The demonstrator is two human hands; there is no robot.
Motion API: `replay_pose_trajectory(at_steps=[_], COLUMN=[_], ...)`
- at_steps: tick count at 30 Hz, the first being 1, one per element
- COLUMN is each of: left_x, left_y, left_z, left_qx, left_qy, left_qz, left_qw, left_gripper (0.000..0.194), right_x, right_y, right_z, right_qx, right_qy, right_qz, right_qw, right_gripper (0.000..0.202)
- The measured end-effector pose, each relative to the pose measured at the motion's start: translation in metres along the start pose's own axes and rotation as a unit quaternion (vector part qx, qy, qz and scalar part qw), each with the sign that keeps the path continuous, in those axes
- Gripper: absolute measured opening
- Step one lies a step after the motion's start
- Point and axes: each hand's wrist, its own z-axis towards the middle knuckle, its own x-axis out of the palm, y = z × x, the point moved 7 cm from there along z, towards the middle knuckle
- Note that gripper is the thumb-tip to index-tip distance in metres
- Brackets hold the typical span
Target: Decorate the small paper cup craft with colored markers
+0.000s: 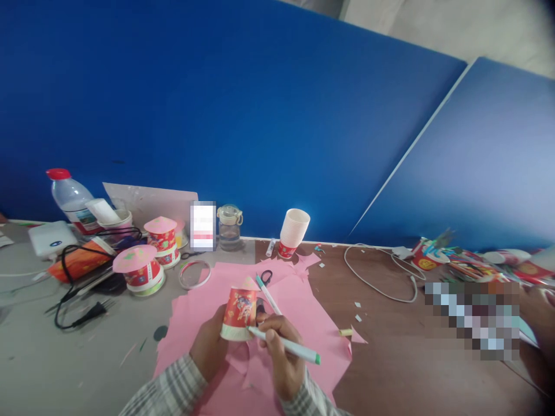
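Observation:
My left hand (210, 344) is closed round the left side of a red paper cup (240, 309), which is upside down with its pale rim at the bottom. My right hand (284, 358) grips a white marker with a green end (299, 350), its tip at the cup's lower right edge. Pink paper sheets (303, 312) lie under both hands. Just behind the right hand, another marker (267, 293) with a teal end lies beside dark-handled scissors (266, 278), partly hidden by the cup and hand.
Cups with pink paper tops (136, 267), a black cable (89, 315) and a bottle (71, 199) stand or lie at left. Behind the paper are a glass jar (229, 228) and stacked cups (293, 231). Another person's hand (540, 312) is at far right.

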Motion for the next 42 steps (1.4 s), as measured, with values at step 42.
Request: replay_pose_trajectory(at_steps=[42], left_x=[0.000], left_y=[-0.002], left_z=[0.000], left_qx=[0.004], left_qy=[0.003], left_qz=[0.000], left_qw=[1.000], left_gripper=[0.024], right_x=[0.006], right_y=[0.006], right_z=[0.001], right_qx=[-0.015], right_qy=[0.029], right_qz=[0.044], right_qw=[0.999], right_gripper=[0.032])
